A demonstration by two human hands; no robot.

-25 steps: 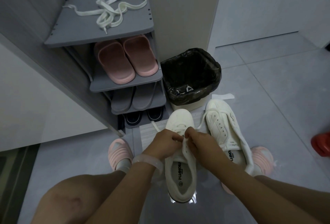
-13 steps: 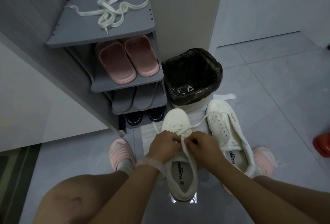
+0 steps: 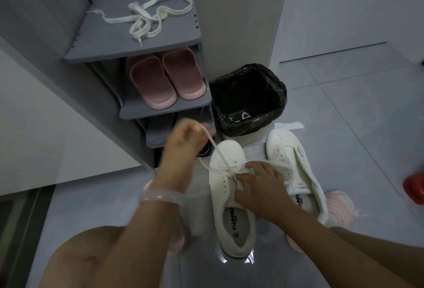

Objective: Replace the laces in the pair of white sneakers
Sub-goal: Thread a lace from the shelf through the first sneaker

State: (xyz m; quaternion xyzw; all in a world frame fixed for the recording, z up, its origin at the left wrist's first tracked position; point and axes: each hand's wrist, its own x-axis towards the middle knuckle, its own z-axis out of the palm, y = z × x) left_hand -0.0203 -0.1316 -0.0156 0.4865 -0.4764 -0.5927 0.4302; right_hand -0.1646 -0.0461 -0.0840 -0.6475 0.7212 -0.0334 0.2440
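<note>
**Operator appearance, head view**

Both forearms are seen bare; no sleeves are visible. A translucent pale-pink bangle (image 3: 160, 196), smooth and glossy w/ a small highlight, is worn on the left wrist. No ring or watch can be made out on the left hand (image 3: 183, 141) (blurred) or the right hand (image 3: 261, 186). A bare knee is shown at lower left. Pink ribbed slippers are worn: left slipper (image 3: 181, 239) mostly hidden behind the arm, right slipper (image 3: 339, 205) partly hidden by a shoe.
</note>
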